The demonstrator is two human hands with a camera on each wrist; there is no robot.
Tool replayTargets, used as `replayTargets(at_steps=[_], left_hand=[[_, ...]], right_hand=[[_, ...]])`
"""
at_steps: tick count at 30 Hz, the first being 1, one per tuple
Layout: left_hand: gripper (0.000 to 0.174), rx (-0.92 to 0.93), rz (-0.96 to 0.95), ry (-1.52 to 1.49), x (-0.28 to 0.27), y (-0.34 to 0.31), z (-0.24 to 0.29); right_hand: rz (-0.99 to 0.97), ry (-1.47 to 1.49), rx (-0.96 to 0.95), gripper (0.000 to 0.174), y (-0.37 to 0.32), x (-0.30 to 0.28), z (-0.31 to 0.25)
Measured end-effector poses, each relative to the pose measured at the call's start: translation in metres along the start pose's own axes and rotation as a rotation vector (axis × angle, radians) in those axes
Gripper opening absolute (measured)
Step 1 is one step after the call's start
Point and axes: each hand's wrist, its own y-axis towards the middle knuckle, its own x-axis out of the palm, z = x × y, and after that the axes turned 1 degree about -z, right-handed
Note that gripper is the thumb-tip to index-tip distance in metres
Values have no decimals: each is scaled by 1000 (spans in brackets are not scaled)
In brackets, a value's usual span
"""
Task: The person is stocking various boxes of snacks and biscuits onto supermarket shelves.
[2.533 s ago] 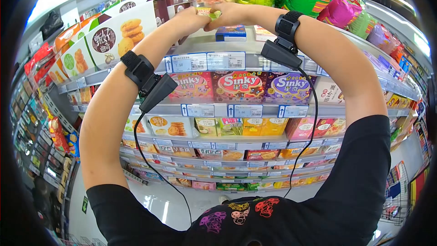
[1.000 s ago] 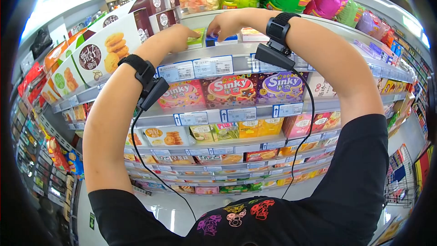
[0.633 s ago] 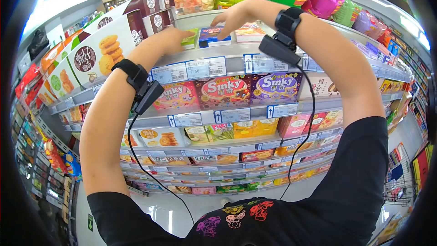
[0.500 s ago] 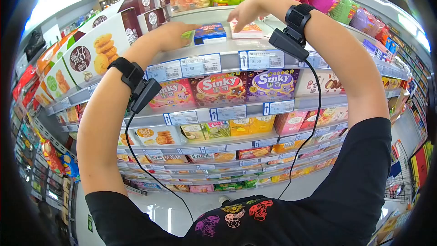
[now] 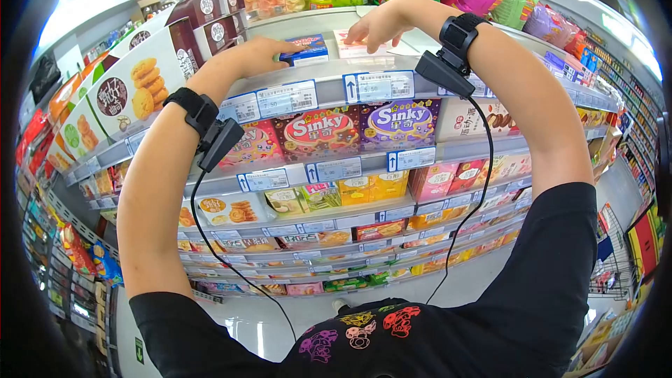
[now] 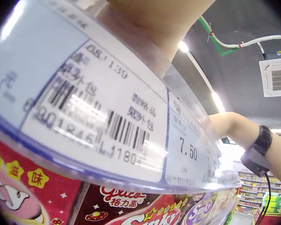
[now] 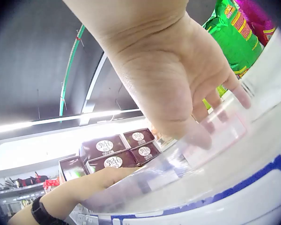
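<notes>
While unclenched left hand [image 5: 257,57] touches blue box [image 5: 308,49], right hand [image 5: 382,28] loosely spread, box long-ways along shelf edge [image 5: 329,72]

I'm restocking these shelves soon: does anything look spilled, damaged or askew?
Nothing plainly stands out. The Sinky boxes stand upright in a row, and I see no spill or torn pack. The left hand partly hides the blue box, the right hand the pale box, so I can't fully judge those two.
</notes>
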Motion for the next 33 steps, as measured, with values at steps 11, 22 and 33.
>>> replayTargets(at_steps=[11,22,33], left_hand=[[50,-25,-52,-21,5,7,-5],[42,-67,72,-54,-2,2,7],[22,142,674,189,9,-94,89]], right_hand=[[-6,51,-22,65,-9,4,5],[140,-87,-63,62,-19,16,2],[967,-324,-628,21,-54,73,-54]])
